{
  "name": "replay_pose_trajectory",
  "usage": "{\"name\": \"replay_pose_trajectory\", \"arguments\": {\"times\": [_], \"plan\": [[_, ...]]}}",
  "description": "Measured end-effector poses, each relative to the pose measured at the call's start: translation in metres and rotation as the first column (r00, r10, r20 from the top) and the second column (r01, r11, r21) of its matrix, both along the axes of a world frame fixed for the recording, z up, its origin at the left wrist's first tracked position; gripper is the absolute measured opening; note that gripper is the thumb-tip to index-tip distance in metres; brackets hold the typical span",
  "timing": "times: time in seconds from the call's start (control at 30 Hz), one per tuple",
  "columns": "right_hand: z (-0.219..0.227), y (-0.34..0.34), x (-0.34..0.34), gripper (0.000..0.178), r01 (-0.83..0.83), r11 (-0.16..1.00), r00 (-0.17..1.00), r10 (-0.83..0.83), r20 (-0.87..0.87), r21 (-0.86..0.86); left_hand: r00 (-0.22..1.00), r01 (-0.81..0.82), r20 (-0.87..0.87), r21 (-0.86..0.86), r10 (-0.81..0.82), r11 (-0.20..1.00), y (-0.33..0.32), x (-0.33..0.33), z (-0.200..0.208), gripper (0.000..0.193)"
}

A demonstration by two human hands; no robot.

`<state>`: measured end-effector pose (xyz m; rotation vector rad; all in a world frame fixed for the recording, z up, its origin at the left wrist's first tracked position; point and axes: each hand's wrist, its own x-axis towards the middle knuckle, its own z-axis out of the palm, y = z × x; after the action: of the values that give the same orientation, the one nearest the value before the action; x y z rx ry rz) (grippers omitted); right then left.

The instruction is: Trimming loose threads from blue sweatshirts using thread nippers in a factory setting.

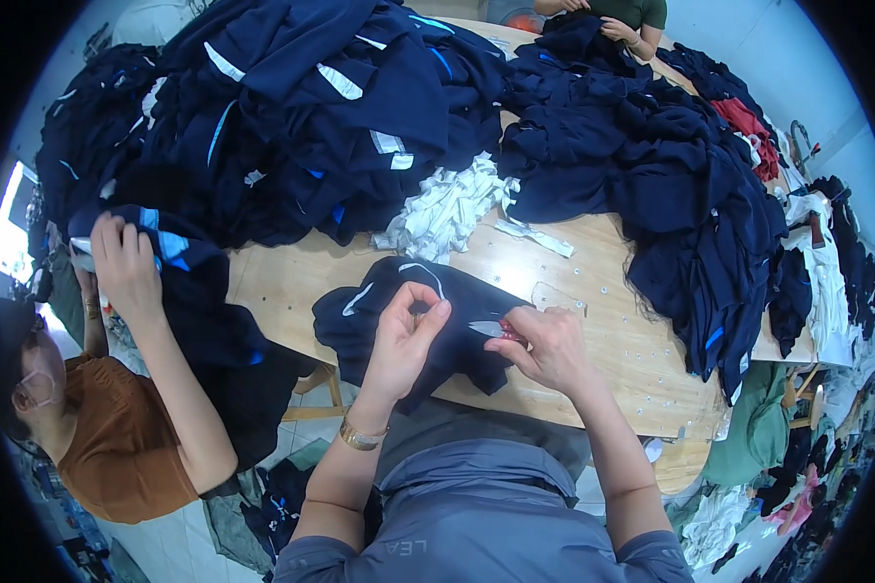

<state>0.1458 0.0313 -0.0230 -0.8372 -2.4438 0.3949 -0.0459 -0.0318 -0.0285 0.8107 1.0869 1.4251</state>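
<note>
A small navy garment [465, 367] with narrow white strips lies at the table's near edge, under both my hands. Over it, my left hand [405, 338] is closed, thumb and forefinger together in a pinch; whatever they hold is too small to make out. My right hand [549, 348] is wrapped round thread snips [486, 328] with red handles. Their blades point left toward my left hand, a short gap away from it.
A heap of white fabric tags [447, 209] sits mid-table. Navy garments [311, 107] pile high at the far left, and more navy garments [651, 165] spread along the right. At my left a co-worker [117, 428] handles a navy garment; another person [617, 24] works across the table.
</note>
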Motion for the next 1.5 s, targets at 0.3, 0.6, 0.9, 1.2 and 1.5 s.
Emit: {"name": "replay_pose_trajectory", "arguments": {"times": [0.3, 0.6, 0.9, 1.2, 1.5], "plan": [[0.007, 0.001, 0.000, 0.035, 0.019, 1.000, 0.998, -0.019, 0.053, -0.001, 0.999, -0.006, -0.051, 0.005, 0.007, 1.000, -0.001, 0.001, 0.003, 0.007], [0.007, 0.002, -0.004, 0.041, -0.021, 0.997, 0.996, 0.014, 0.088, 0.077, 0.993, 0.011, -0.115, 0.003, -0.011, 1.000, -0.001, 0.001, 0.006, 0.008], [-0.012, 0.019, -0.013, 0.025, -0.324, 0.531, 0.797, -0.294, -0.528, -0.783, 0.995, 0.055, -0.088, 0.036, -0.052, 0.998, -0.002, -0.004, -0.002, 0.008], [0.002, 0.008, -0.023, 0.024, -0.051, 0.894, 0.955, -0.087, -0.285, -0.445, 0.173, -0.113, -0.861, 0.465, 0.479, 0.878, -0.008, 0.004, 0.005, 0.016], [0.007, -0.025, -0.018, 0.025, -0.242, 0.961, 0.959, 0.258, -0.119, 0.137, 0.917, 0.105, 0.398, -0.200, -0.017, 0.974, -0.017, 0.023, -0.010, 0.027]]}}
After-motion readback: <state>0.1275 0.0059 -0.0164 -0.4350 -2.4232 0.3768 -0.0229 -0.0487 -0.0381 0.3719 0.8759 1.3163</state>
